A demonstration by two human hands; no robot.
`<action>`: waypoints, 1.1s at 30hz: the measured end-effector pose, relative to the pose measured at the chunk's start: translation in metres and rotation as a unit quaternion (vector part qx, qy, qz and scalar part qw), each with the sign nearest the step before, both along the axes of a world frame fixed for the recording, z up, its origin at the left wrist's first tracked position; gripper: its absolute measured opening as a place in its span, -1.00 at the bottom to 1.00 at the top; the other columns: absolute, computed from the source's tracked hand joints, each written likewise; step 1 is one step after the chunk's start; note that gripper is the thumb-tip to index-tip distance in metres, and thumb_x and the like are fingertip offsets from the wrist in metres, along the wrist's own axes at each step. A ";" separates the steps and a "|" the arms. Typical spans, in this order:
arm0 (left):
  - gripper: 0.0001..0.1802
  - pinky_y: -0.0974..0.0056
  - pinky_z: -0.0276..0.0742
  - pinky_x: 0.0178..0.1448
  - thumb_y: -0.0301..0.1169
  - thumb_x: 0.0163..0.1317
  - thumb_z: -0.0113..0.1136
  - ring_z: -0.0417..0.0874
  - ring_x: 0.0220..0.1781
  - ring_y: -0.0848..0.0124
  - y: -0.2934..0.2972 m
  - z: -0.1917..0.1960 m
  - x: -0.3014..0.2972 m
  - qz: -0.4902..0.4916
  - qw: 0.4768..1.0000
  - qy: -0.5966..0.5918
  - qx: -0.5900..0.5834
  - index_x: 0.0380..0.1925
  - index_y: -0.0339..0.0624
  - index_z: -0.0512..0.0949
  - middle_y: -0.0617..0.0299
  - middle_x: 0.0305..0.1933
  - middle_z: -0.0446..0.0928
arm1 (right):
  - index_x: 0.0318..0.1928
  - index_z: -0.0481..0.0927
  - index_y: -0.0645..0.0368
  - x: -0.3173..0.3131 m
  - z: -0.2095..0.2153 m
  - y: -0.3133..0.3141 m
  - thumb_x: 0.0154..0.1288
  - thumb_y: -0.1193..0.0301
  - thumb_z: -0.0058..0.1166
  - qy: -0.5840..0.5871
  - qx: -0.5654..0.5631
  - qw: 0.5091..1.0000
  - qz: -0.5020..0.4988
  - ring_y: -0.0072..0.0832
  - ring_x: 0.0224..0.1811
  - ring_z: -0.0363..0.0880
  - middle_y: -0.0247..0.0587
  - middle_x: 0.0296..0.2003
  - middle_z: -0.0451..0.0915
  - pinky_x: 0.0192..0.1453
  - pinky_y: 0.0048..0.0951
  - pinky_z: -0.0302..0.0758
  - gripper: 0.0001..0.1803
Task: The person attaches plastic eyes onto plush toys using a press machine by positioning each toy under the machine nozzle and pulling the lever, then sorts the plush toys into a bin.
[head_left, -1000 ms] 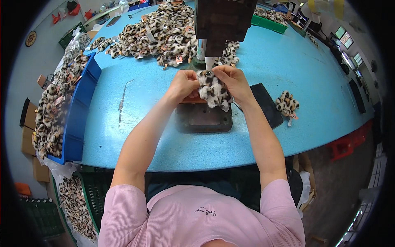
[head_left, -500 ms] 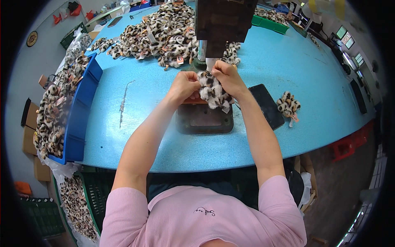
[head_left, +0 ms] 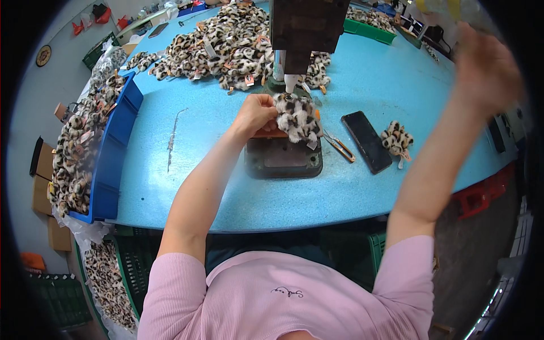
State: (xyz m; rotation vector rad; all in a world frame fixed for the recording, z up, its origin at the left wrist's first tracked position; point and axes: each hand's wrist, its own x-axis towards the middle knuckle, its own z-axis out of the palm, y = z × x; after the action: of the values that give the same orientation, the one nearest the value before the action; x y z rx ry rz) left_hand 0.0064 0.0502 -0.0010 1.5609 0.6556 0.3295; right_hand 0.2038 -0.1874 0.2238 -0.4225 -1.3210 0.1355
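– So, where is the spotted plush piece (head_left: 297, 120)?

– Under the white tip (head_left: 291, 83) of the press (head_left: 309, 34), above the front of its dark base (head_left: 283, 161). A small round piece (head_left: 289, 97) shows at its upper end, just below the tip, and a pale tag (head_left: 311, 145) hangs from its lower edge.

– And the fingers?

– The left hand (head_left: 258, 116) pinches the plush at its left edge, thumb and forefinger together. The right hand (head_left: 488, 73) is raised at the upper right, well apart from it, and blurred; I cannot tell whether its fingers are spread or closed on anything. Its nearest neighbour in view is a pale, yellow-banded thing (head_left: 453, 10).

– What lies close by?

– Small scissors (head_left: 340, 148) just right of the base, then a dark phone (head_left: 367, 141), then a second spotted plush (head_left: 395, 137) with a tag, all on the blue table (head_left: 226, 204).

– Farther out?

– Behind the press, a big heap of spotted plush (head_left: 226, 51); at the left, a blue bin (head_left: 116, 153) filled with more. A green tray (head_left: 371, 32) of similar pieces stands at the far right, and a green crate (head_left: 133, 266) sits below the table's left end.
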 end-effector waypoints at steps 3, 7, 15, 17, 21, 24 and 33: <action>-0.97 0.48 0.43 -0.62 -0.56 0.01 0.04 0.48 -0.67 0.56 -0.002 0.003 0.000 0.005 1.000 0.004 -0.028 -0.56 -0.22 0.43 0.27 -0.61 0.49 | -0.37 0.50 0.03 -0.020 -0.006 -0.033 0.24 0.16 -0.12 -0.222 -0.011 0.972 -0.071 -0.41 -0.40 0.45 -0.36 -0.45 0.51 -0.20 -0.29 0.40 -0.75; -0.94 0.44 0.37 -0.71 -0.52 0.00 0.06 0.49 -0.71 0.51 0.002 -0.005 -0.003 0.014 0.999 -0.020 0.046 -0.60 -0.24 0.45 0.23 -0.71 0.45 | -0.44 0.49 -0.01 -0.086 -0.052 -0.027 0.31 0.14 -0.22 -0.432 0.039 0.898 -0.073 -0.53 -0.59 0.42 -0.39 -0.52 0.53 -0.43 -0.34 0.40 -0.69; -0.67 0.43 0.50 -0.55 -0.29 0.17 0.05 0.54 -0.60 0.49 -0.044 0.032 -0.030 0.089 0.991 -0.077 -0.062 -0.13 -0.22 0.32 0.19 -0.46 0.51 | 0.01 0.31 0.23 -0.066 -0.185 0.054 0.21 0.32 -0.07 0.100 -0.479 0.850 -0.197 -0.50 -0.19 0.40 -0.22 -0.21 0.45 -0.17 -0.50 0.35 -0.61; -0.65 0.45 0.50 -0.52 -0.27 0.18 0.05 0.56 -0.50 0.52 -0.063 0.042 -0.033 0.073 0.993 -0.073 -0.061 -0.10 -0.20 0.29 0.19 -0.37 0.50 | -0.04 0.31 0.25 -0.087 -0.217 0.087 0.06 0.36 0.11 -0.020 -0.482 0.836 -0.262 -0.41 -0.31 0.48 -0.16 -0.35 0.50 -0.24 -0.44 0.40 -0.55; -0.88 0.43 0.47 -0.46 -0.48 0.09 0.08 0.50 -0.30 0.55 -0.062 0.037 -0.058 0.055 0.967 -0.246 -0.044 -0.34 -0.21 0.40 0.29 -0.40 0.46 | -0.03 0.29 0.22 -0.152 -0.177 0.078 0.03 0.49 0.12 0.011 -0.337 0.928 -0.159 -0.50 -0.30 0.51 -0.16 -0.33 0.51 -0.25 -0.52 0.44 -0.55; -0.86 0.55 0.40 -0.28 -0.61 0.04 -0.02 0.45 -0.34 0.60 -0.046 0.059 -0.113 0.036 0.953 -0.298 0.038 -0.39 -0.15 0.36 0.34 -0.37 0.40 | -0.01 0.32 0.19 -0.134 -0.162 0.076 0.11 0.33 0.14 0.011 -0.310 0.949 0.051 -0.62 -0.37 0.53 -0.22 -0.36 0.55 -0.27 -0.63 0.44 -0.54; -0.68 0.12 0.40 -0.11 -0.26 0.16 -0.02 0.53 -0.14 0.06 0.207 0.126 -0.360 0.438 0.597 0.352 0.573 -0.13 -0.18 0.43 -0.05 -0.16 0.50 | -0.30 0.55 0.13 0.067 -0.279 0.180 0.02 0.37 0.07 -0.281 -0.497 0.619 -0.540 -0.24 -0.28 0.50 -0.16 -0.31 0.50 -0.14 -0.31 0.43 -0.81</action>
State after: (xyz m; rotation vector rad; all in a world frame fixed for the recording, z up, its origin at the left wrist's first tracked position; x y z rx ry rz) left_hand -0.3537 0.2571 0.1254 2.5018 2.1892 1.0453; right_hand 0.2705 -0.0073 -0.0552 -2.3184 -1.2466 -0.3500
